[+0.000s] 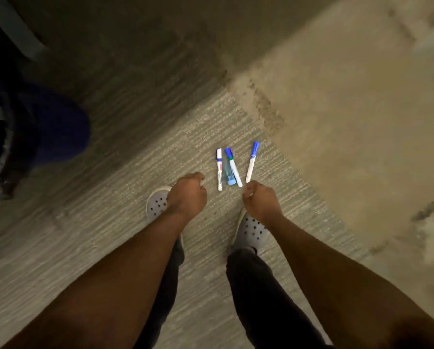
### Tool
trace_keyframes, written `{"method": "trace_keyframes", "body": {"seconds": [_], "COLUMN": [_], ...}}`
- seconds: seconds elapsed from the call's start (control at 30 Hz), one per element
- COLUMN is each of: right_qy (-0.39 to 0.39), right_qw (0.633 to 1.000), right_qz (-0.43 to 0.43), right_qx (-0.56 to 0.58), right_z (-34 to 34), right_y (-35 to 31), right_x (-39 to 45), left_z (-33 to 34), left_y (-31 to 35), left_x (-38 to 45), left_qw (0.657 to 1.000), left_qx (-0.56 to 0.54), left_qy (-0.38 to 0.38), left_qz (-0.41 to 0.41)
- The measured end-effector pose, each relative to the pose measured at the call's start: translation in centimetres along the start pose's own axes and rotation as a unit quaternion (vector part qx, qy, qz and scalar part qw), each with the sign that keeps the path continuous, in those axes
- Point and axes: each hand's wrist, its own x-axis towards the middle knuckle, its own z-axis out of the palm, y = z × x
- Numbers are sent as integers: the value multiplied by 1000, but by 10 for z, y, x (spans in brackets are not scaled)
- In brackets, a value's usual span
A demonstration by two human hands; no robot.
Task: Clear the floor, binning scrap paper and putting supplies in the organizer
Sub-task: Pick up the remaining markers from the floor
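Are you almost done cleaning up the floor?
Not yet. No scrap paper shows on the carpet, so that part may be done. The right hand is closing on the blue-capped marker; the left hand holds nothing visible. Two more markers and a blue tube still lie there. The organizer isn't in view.

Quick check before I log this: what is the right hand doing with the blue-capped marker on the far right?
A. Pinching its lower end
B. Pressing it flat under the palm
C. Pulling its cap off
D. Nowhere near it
A: the right hand has its fingertips closed at the lower end of the blue-capped marker; the cap is on.
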Motion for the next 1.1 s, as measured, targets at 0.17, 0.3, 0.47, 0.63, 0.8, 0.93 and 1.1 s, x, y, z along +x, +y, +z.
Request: {"method": "trace_keyframes", "body": {"seconds": [0.17,0.3,0.47,0.63,0.8,0.93,1.1], "right_qy": [79,164,154,110,82,30,-46], "right_qw": [994,980,984,991,990,988,978], "right_qz": [61,80,56,63,54,34,46], "right_qx": [34,77,71,52,96,147,199], "right_z": [50,56,47,56,64,65,63], "right_y": [26,39,41,29,19,12,4], "right_x": [60,101,131,144,144,142,143], "left_z": [57,84,96,101,103,102,97], "left_y": [-16,-7,2,9,16,20,20], "left_x": [62,98,130,147,149,153,156], "left_qw": [999,998,984,984,975,960,937], "left_qx": [28,-21,-128,-117,-159,-237,-319], "left_qy": [4,60,56,70,78,61,19], "left_qz": [17,-4,-108,-116,-137,-135,-143]}}
